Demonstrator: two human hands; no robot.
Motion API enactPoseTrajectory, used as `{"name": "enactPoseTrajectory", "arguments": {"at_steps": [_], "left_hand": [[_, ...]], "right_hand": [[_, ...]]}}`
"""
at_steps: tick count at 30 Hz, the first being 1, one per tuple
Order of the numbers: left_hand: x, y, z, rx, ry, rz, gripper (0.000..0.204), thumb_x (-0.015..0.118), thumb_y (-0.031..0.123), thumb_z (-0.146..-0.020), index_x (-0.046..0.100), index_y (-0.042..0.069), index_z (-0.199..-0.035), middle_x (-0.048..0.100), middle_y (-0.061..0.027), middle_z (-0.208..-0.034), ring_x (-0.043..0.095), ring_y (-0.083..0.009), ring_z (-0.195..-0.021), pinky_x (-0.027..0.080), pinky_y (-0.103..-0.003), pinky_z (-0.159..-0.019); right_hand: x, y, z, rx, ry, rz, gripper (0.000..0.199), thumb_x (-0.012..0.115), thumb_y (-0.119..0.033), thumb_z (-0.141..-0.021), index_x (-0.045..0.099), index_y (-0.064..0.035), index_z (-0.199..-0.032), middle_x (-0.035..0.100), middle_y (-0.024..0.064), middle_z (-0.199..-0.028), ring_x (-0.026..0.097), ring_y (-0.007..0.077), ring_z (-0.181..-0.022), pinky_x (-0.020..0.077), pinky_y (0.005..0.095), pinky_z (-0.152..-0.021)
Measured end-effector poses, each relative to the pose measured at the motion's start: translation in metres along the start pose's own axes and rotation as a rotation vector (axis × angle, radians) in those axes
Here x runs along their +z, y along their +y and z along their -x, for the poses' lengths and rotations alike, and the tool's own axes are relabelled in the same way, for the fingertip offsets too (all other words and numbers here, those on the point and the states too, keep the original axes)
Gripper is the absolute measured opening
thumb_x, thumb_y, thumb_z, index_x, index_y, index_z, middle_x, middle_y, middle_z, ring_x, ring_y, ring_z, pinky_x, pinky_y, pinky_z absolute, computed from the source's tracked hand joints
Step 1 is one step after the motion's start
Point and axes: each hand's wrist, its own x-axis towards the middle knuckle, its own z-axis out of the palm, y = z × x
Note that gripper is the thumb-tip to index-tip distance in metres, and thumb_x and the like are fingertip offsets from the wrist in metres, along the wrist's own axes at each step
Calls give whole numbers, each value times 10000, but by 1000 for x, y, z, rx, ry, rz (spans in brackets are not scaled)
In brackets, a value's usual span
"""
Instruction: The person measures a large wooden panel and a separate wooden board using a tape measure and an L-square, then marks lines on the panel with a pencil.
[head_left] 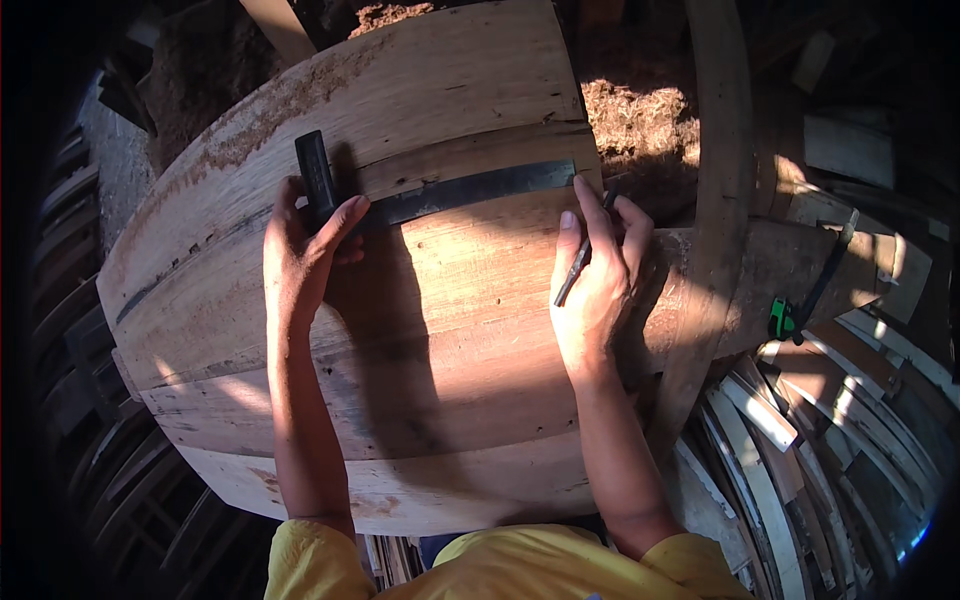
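A wide panel of several wooden boards [500, 290] lies in front of me. Across its upper part rests a black square [470, 192], its dark flat blade running rightward over the wood and its thick handle standing at the left end. My left hand [298, 245] is closed round the lower part of that handle, thumb toward the blade. In my right hand [600, 285] a slim dark pencil [572, 277] is held slantwise between the fingers. The right index fingertip is at the blade's far right end, beside the panel's right edge.
A wooden beam [715, 190] crosses to the right of the panel. Beyond it, on a brown board [760, 275], lies a black long-barred tool with a green part [783, 318]. Stacked wood strips [800, 450] fill the lower right; more stand at left. Brown shavings [640, 120] lie behind.
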Motion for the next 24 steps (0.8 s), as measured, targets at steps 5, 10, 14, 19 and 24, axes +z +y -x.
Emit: {"name": "enactPoseTrajectory", "arguments": {"at_steps": [5,10,14,19,24], "left_hand": [[-1,1,1,-15,4,-8,577,895,341,-891,585,6,-1245,721,-92,-885,718,-142,-696,625,-291,-635],[2,1,2,-25,18,-2,607,899,334,-888,579,-1,-1281,727,-96,-891,717,-142,-695,611,-287,-616],[3,2,2,-31,22,-7,632,903,332,-884,575,-10,-1302,735,-99,-899,718,-144,-694,609,-285,-612],[4,2,3,-28,27,-22,628,901,333,-884,580,-13,-1298,741,-105,-906,722,-145,-700,612,-286,-617],[3,1,1,-36,30,-23,640,903,343,-879,580,-12,-1302,745,-109,-908,727,-148,-705,613,-286,-622]], "right_hand": [[-1,-1,-2,-22,8,-84,276,725,-165,-1008,792,-112,-1270,596,153,-1204,641,294,-1046,537,395,-909],[0,-2,-3,-32,18,-101,280,730,-145,-1001,793,-113,-1272,597,142,-1198,647,284,-1033,542,392,-894],[0,-3,-2,-9,9,-141,318,743,-104,-974,770,-104,-1291,606,162,-1211,650,313,-1060,542,413,-906],[0,-3,-2,-11,18,-151,324,745,-102,-972,769,-106,-1295,603,161,-1207,652,310,-1056,543,413,-902],[2,-2,-2,-12,3,-113,278,723,-141,-1009,788,-93,-1276,585,156,-1227,653,288,-1061,548,390,-926]]}}
